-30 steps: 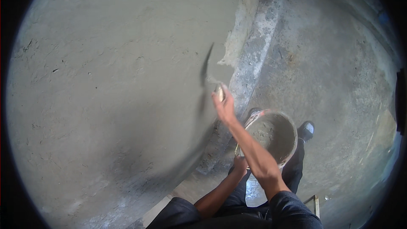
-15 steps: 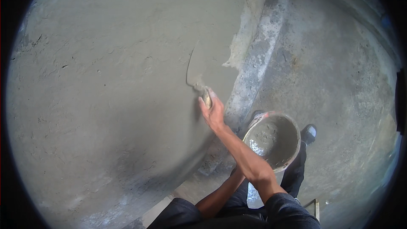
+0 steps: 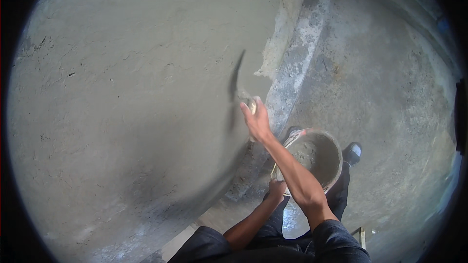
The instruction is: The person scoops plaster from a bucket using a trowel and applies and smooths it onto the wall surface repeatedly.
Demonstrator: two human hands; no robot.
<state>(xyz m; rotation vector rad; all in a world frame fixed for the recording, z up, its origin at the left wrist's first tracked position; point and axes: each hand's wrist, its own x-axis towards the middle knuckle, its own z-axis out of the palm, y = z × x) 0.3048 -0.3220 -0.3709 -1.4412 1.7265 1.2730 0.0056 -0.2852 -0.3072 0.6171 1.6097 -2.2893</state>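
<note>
My right hand (image 3: 256,119) grips the handle of a plastering trowel (image 3: 237,77), whose thin dark blade lies edge-on against a grey plastered wall (image 3: 136,92). Lower down, my left hand (image 3: 277,188) holds the rim of a round bucket (image 3: 336,152) with wet grey mortar in it. The bucket hangs below my right forearm, in front of my legs.
The wet plaster ends in a ragged edge (image 3: 275,48) at the upper right, beside a rough bare strip (image 3: 302,44). A concrete floor (image 3: 390,97) spreads to the right. My dark shoe (image 3: 352,152) shows by the bucket. A wooden piece (image 3: 360,236) stands at the bottom.
My right hand swept the trowel left along the wall, then back right and slightly down. The bucket stays held by my left hand.
</note>
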